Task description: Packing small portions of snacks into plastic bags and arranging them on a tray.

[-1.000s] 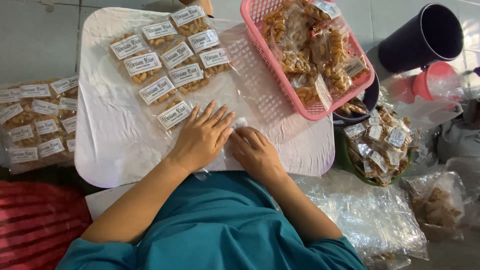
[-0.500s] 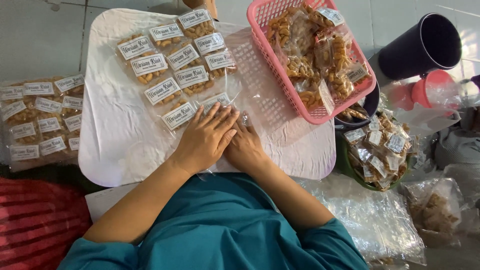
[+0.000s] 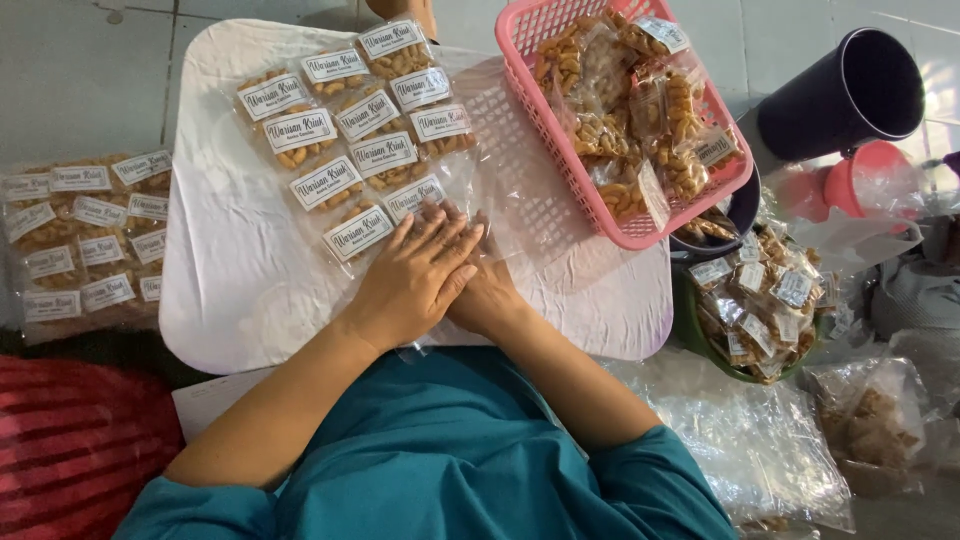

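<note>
Small clear snack packets (image 3: 345, 120) with white labels lie in rows inside a large clear plastic bag (image 3: 520, 200) on a white board (image 3: 230, 280). My left hand (image 3: 415, 275) lies flat, fingers stretched out, on the bag's near end by the last packet (image 3: 415, 197). It rests on top of my right hand (image 3: 492, 300), which is mostly hidden under it. Only the right hand's wrist and fingertips show, so what its fingers hold cannot be made out.
A pink basket (image 3: 520, 90) of snack packets stands at the board's far right. Beyond it are a dark bucket (image 3: 840, 95) and a pink cup (image 3: 860, 185). A green bowl (image 3: 700, 345) of packets sits right, a filled bag (image 3: 85, 240) left, and a red striped cloth (image 3: 70, 440).
My right hand has slid left under my left hand, and both hands have moved forward onto the near packets in the bag.
</note>
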